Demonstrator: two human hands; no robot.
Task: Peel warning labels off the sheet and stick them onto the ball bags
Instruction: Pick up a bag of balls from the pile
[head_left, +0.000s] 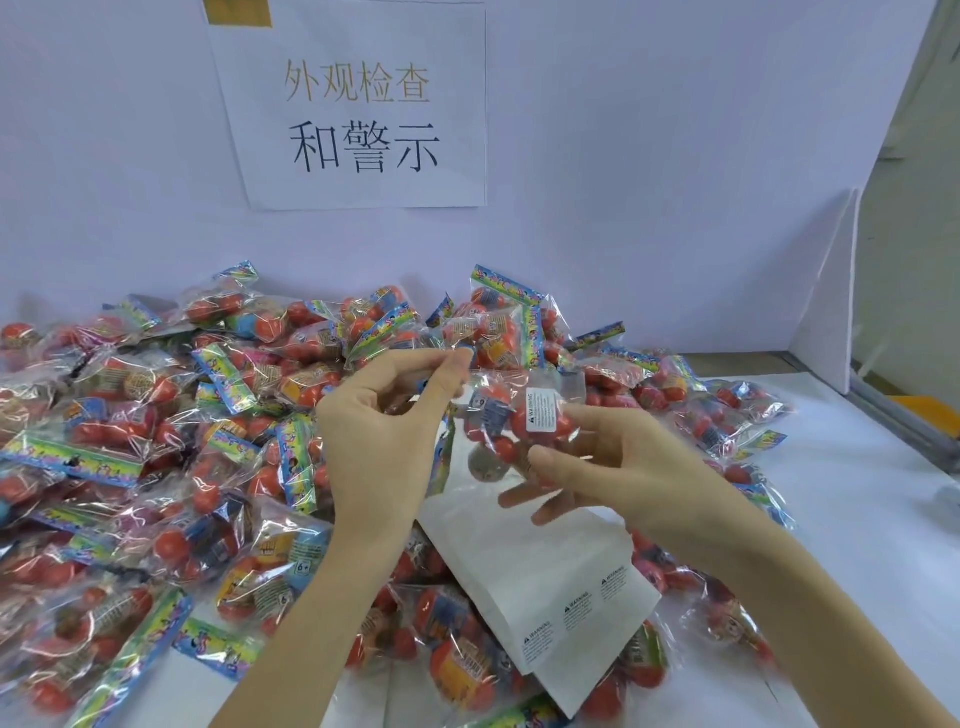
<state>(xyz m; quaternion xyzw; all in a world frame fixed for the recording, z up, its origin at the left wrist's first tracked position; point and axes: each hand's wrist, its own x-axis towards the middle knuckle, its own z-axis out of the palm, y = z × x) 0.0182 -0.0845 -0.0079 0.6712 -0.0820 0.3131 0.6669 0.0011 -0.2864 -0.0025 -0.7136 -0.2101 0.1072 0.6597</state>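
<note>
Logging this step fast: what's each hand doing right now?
Left hand: pinches the top edge of the ball bag.
Right hand: fingers curled under the same bag, supporting it; warning label already on it.

i see two bare forearms coming up from the bottom edge – the left forearm (311, 613) from about 7 o'clock, the right forearm (810, 597) from about 5 o'clock. no sleeve, cuff or glove shows on either; both are uncovered right down to the frame edge. the left hand (384, 431) and right hand (623, 478) carry no ring, watch, strap or band that i can make out. nails look short and plain – unpainted as far as the blur lets me tell. slim wrists, smooth, with no markings.
</note>
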